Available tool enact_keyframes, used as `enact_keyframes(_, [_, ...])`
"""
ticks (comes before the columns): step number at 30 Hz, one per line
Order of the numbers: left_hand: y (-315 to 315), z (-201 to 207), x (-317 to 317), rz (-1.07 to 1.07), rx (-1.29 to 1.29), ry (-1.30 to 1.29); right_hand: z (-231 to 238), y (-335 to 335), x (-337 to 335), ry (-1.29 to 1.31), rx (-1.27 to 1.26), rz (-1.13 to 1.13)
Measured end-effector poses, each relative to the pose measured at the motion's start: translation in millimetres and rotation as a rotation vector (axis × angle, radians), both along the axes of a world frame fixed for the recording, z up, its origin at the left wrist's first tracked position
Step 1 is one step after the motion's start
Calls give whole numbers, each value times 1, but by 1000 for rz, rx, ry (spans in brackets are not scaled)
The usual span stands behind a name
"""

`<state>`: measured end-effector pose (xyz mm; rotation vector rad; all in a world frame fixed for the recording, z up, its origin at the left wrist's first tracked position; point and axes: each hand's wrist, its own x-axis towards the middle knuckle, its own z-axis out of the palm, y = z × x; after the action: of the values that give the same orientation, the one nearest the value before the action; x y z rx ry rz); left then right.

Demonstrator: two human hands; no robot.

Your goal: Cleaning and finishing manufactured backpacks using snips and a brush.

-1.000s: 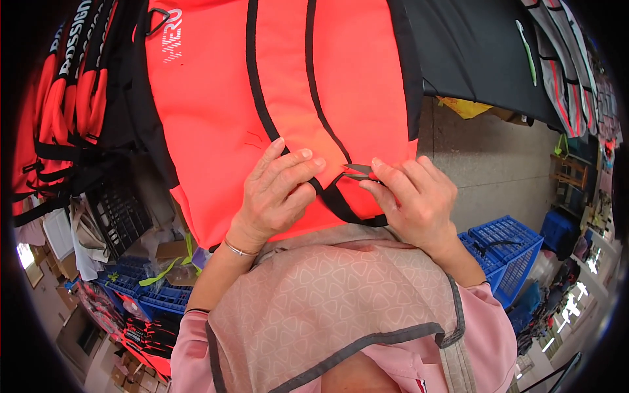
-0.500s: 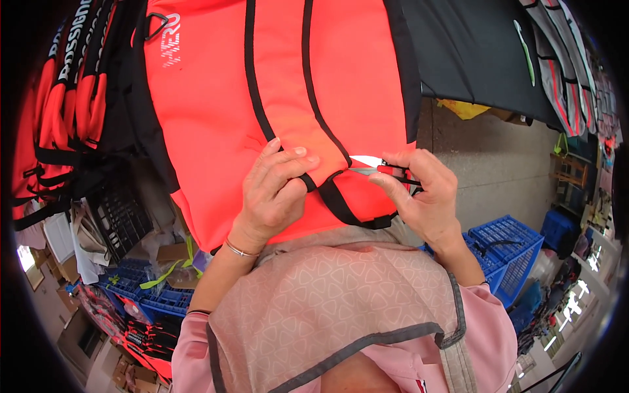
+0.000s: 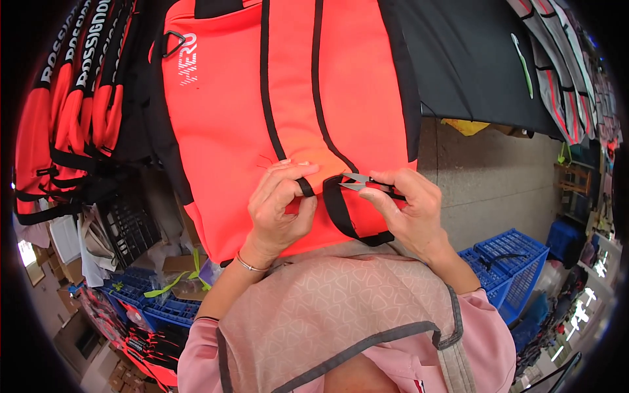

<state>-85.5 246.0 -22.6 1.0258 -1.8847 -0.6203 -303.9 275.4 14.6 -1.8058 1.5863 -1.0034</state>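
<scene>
A bright coral-red bag (image 3: 223, 124) with black side panels lies in front of me. Down its middle runs a padded red shoulder strap (image 3: 291, 85) edged in black binding. My left hand (image 3: 282, 200) pinches the lower end of that strap, beside a short black webbing piece. In my right hand (image 3: 413, 203) is a pair of thread snips (image 3: 357, 182), blades parted, their tips at the strap's lower right corner. A black webbing loop (image 3: 341, 213) hangs just below the blades. Loose red threads (image 3: 267, 160) stick up left of the strap.
Several red and black straps (image 3: 78, 111) hang at the left. A black-covered surface (image 3: 472, 72) with a green-handled tool (image 3: 524, 65) lies at the right, near grey bundles (image 3: 557, 72). Blue crates (image 3: 511, 262) stand at lower right and a blue crate (image 3: 141, 288) at lower left.
The bag has shifted slightly down and right in view. The snips' blades have moved down and left, now parted at the strap corner. The left hand keeps its pinch.
</scene>
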Motion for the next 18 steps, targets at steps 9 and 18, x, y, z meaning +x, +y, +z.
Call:
enact_keyframes(9, [4,7,-5,47,150,50,-4,-14,3,273,-343,58])
enact_keyframes(18, [5,11,1,-45,479,212,-9,-18,0,314,-417,73])
